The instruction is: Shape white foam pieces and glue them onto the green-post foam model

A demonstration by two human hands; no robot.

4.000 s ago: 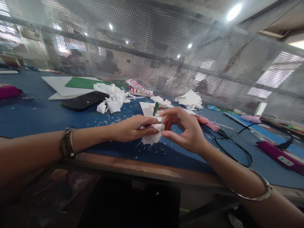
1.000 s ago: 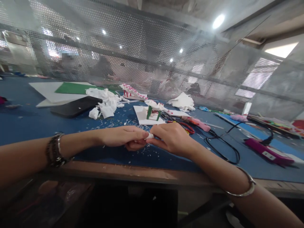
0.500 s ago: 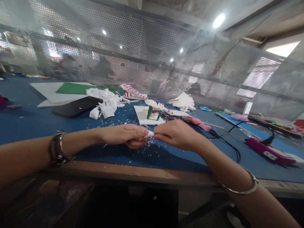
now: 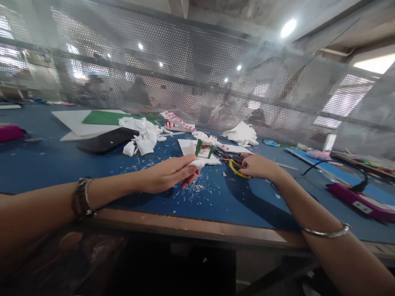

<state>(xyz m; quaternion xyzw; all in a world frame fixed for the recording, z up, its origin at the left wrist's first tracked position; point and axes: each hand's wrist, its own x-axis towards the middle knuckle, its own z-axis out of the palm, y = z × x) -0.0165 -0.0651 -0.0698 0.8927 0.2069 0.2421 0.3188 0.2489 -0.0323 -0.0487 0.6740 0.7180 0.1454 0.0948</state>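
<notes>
My left hand (image 4: 168, 174) hovers over the blue table (image 4: 46, 160) and pinches a small folded piece of white paper (image 4: 196, 163) at its fingertips. My right hand (image 4: 257, 166) has reached forward to the yellow-handled scissors (image 4: 236, 168) lying on the table; its fingers curl at the handles. White paper shavings (image 4: 197, 188) lie scattered under my left hand. Just beyond stands a small white foam model with green legs (image 4: 203, 147).
A black phone (image 4: 106, 140), crumpled white paper (image 4: 142, 133), white and green sheets (image 4: 92, 118), a paper pile (image 4: 242, 133), black cable (image 4: 311, 168) and a magenta tool (image 4: 358, 201) lie around. A perforated metal screen (image 4: 197, 82) closes the back; people sit behind it.
My right hand has let go of the paper and moved right and forward to the scissors. My left hand keeps the paper, now rolled small, and has lifted slightly.
</notes>
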